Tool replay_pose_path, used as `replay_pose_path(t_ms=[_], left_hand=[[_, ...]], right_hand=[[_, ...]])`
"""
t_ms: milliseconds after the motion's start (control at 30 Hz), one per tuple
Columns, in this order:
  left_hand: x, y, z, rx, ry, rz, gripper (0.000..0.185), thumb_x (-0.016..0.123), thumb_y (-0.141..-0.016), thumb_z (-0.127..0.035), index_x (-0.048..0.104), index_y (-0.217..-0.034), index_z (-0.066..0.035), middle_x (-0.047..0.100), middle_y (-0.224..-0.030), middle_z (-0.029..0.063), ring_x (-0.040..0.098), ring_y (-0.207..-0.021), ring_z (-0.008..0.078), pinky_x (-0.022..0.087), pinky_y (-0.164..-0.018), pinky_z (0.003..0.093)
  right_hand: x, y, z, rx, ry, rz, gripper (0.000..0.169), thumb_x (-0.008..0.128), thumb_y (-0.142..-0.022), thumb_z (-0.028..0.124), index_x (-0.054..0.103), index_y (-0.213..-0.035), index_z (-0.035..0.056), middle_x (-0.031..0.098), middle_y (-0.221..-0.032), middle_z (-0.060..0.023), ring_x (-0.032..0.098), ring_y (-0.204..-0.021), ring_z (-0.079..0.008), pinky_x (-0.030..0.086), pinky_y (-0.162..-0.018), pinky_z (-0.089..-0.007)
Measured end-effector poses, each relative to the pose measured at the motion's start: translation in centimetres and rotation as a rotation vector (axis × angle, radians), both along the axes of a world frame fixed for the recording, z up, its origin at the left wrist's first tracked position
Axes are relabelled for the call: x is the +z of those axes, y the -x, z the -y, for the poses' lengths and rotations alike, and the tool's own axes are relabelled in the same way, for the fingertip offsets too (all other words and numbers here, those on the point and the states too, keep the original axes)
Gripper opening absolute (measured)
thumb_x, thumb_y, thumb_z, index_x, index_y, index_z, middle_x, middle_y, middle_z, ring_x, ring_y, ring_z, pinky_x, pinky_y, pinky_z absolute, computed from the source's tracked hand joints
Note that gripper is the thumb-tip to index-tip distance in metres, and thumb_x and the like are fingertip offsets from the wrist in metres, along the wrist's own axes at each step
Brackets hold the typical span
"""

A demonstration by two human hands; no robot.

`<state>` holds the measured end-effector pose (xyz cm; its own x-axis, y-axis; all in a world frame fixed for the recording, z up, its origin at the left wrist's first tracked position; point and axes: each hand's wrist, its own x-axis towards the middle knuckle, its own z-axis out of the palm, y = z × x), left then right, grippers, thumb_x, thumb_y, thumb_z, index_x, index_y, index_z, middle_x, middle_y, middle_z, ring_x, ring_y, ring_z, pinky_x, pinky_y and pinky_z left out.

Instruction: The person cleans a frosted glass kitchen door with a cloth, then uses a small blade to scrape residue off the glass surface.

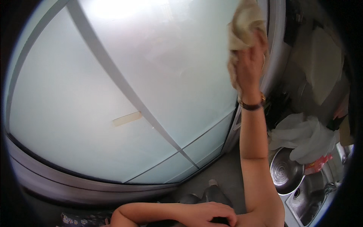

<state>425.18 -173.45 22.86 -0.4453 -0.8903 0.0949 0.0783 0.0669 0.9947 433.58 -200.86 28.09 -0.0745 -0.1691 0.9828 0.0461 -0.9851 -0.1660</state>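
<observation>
My right hand (251, 61), with a dark strap on its wrist, is raised at the upper right and presses a beige cloth (245, 25) against the right edge of a frosted glass panel (170, 71). The cloth is bunched above the fingers and partly blurred. My left hand (211, 214) lies bent across my body at the bottom, near my right upper arm; its fingers are curled and I see nothing clear in them. A strip of tape (127, 118) is stuck on the glass left of centre.
To the right are a metal sink (307, 195), a round metal pan (286, 170), a whitish plastic bag (306, 136) and a red packet (319, 165). A metal frame (85, 187) borders the glass below. Grey floor (224, 170) shows near my foot.
</observation>
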Motion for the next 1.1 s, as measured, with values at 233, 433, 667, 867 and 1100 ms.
replay_pose_path(t_ms=[233, 433, 667, 867, 1100], left_hand=[[-3.7, -1.4, -4.0, 0.171, 0.118, 0.019, 0.026, 0.056, -0.084, -0.010, 0.050, -0.109, -0.004, 0.048, -0.112, 0.0090, 0.045, -0.108, 0.0231, 0.035, -0.092, 0.0315], [-3.9, -0.3, -5.1, 0.048, 0.051, 0.118, 0.023, 0.055, -0.085, -0.013, 0.051, -0.105, -0.003, 0.049, -0.110, 0.0103, 0.045, -0.106, 0.0249, 0.036, -0.091, 0.0324], [-4.2, 0.4, -5.6, 0.102, 0.131, 0.105, 0.020, 0.055, -0.085, -0.011, 0.053, -0.102, -0.003, 0.050, -0.108, 0.0112, 0.045, -0.105, 0.0260, 0.036, -0.090, 0.0326], [-4.7, 0.2, -6.1, 0.066, 0.107, 0.136, 0.020, 0.055, -0.085, -0.013, 0.053, -0.102, -0.003, 0.050, -0.108, 0.0118, 0.045, -0.104, 0.0268, 0.036, -0.090, 0.0333], [-4.2, -0.4, -5.4, 0.055, 0.108, 0.131, 0.023, 0.056, -0.084, -0.010, 0.054, -0.106, -0.004, 0.051, -0.110, 0.0112, 0.046, -0.105, 0.0254, 0.036, -0.091, 0.0343]], right_hand=[[-23.6, -1.4, -12.8, 0.006, -0.181, -0.307, 0.056, 0.038, -0.087, 0.037, 0.032, -0.131, 0.0041, 0.028, -0.136, -0.0209, 0.021, -0.127, -0.0398, 0.013, -0.102, -0.0525], [-24.0, -0.2, -12.8, 0.025, -0.180, -0.421, 0.062, 0.061, -0.069, 0.016, 0.040, -0.126, 0.0007, 0.033, -0.133, -0.0221, 0.026, -0.122, -0.0450, 0.020, -0.098, -0.0562], [-12.5, -0.6, -5.6, 0.012, -0.299, -0.300, 0.035, 0.052, -0.074, 0.002, 0.046, -0.109, -0.0015, 0.041, -0.120, -0.0244, 0.031, -0.115, -0.0456, 0.025, -0.097, -0.0531], [-20.9, 0.9, -14.5, 0.049, -0.384, -0.427, 0.045, 0.055, -0.072, -0.001, 0.047, -0.116, -0.0005, 0.039, -0.128, -0.0201, 0.029, -0.119, -0.0440, 0.020, -0.102, -0.0515], [-13.0, 0.6, -8.9, -0.098, -0.433, -0.394, 0.026, 0.051, -0.074, -0.005, 0.052, -0.099, 0.0002, 0.044, -0.115, -0.0205, 0.038, -0.105, -0.0423, 0.032, -0.091, -0.0469]])
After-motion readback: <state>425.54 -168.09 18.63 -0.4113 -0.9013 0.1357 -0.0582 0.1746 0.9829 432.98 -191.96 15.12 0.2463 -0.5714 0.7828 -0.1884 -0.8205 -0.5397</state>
